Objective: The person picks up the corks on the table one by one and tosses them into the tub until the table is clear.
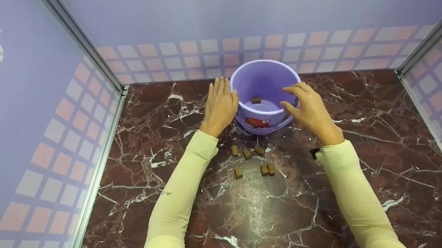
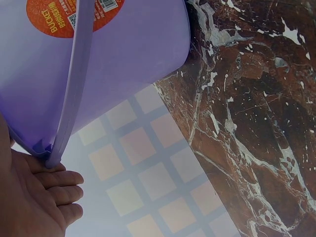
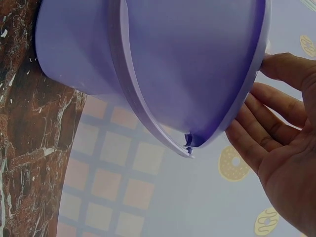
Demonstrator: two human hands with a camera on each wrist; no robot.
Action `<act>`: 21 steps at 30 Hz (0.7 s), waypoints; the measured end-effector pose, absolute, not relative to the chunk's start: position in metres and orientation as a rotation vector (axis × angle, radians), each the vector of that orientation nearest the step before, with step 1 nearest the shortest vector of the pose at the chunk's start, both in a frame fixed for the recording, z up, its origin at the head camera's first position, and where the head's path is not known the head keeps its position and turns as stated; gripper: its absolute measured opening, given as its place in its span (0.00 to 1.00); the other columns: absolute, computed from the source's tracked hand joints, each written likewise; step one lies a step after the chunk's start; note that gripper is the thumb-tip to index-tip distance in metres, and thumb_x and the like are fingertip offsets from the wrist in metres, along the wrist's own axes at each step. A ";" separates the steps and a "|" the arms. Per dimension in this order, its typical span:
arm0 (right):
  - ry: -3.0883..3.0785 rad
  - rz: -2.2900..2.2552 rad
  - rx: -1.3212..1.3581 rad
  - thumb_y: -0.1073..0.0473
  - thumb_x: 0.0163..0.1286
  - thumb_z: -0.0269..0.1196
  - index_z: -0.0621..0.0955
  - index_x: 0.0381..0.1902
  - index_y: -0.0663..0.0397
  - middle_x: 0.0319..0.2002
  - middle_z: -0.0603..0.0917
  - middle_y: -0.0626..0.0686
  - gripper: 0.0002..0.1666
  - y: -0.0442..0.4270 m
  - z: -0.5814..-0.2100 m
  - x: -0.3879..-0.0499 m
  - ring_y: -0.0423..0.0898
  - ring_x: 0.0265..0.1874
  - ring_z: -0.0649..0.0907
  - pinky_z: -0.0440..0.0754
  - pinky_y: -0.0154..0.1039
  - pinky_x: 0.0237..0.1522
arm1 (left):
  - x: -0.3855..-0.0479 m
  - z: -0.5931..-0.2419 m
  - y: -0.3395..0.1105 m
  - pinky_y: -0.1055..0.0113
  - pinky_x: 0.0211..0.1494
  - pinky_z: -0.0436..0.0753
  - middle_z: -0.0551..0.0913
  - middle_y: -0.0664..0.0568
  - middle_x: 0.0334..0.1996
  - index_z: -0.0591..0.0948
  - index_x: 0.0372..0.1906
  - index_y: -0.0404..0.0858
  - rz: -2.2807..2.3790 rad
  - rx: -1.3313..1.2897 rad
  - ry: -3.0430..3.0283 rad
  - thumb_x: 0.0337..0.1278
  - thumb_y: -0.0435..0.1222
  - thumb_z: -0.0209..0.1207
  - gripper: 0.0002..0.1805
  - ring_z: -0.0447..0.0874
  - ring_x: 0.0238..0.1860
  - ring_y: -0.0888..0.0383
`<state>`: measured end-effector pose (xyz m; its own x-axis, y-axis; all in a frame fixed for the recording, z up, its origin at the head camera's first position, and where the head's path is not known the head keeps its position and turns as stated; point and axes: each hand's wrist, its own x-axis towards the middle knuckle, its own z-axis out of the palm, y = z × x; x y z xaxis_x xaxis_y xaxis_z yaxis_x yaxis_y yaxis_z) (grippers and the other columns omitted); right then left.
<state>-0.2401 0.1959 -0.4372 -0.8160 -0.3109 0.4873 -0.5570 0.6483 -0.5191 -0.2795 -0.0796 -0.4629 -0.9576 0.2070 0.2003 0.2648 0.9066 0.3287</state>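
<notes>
A purple bucket (image 1: 265,122) with a red label stands upright near the back wall, its handle hanging low at the front. One brown cylinder (image 1: 256,100) lies inside it. My left hand (image 1: 220,105) rests against the bucket's left side with fingers straight; the left wrist view shows that hand (image 2: 42,197) beside the handle's end (image 2: 53,160). At the right rim, my right hand (image 1: 309,109) has its thumb and fingers spread and loosely bent, holding no cylinder. In the right wrist view its fingers (image 3: 266,116) lie along the rim (image 3: 253,81).
Several brown cylinders lie on the dark red marbled table (image 1: 226,215) in front of the bucket, among them one at the left (image 1: 238,172) and one at the right (image 1: 271,169). A small black object (image 1: 315,153) is beside the right cuff. Purple patterned walls (image 1: 184,22) enclose the back and sides.
</notes>
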 end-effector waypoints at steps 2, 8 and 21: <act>-2.503 0.965 0.693 0.69 0.65 0.75 0.83 0.58 0.73 0.53 0.84 0.68 0.25 0.196 -0.437 -0.238 0.64 0.50 0.83 0.82 0.57 0.58 | -0.279 -0.463 -0.080 0.56 0.85 0.33 0.56 0.34 0.82 0.58 0.82 0.25 -0.538 -0.362 -2.910 0.87 0.45 0.33 0.34 0.47 0.85 0.42; -2.468 0.961 0.709 0.69 0.64 0.75 0.83 0.58 0.73 0.53 0.85 0.68 0.25 0.197 -0.436 -0.233 0.64 0.51 0.84 0.82 0.56 0.60 | -0.279 -0.463 -0.079 0.56 0.85 0.34 0.59 0.33 0.81 0.60 0.81 0.25 -0.529 -0.362 -2.896 0.86 0.45 0.34 0.34 0.48 0.84 0.42; -2.413 0.941 0.739 0.70 0.63 0.76 0.84 0.56 0.73 0.53 0.85 0.67 0.24 0.199 -0.433 -0.213 0.64 0.52 0.85 0.82 0.59 0.61 | -0.279 -0.463 -0.080 0.56 0.86 0.35 0.57 0.34 0.82 0.58 0.82 0.25 -0.532 -0.354 -2.919 0.86 0.45 0.33 0.34 0.46 0.85 0.43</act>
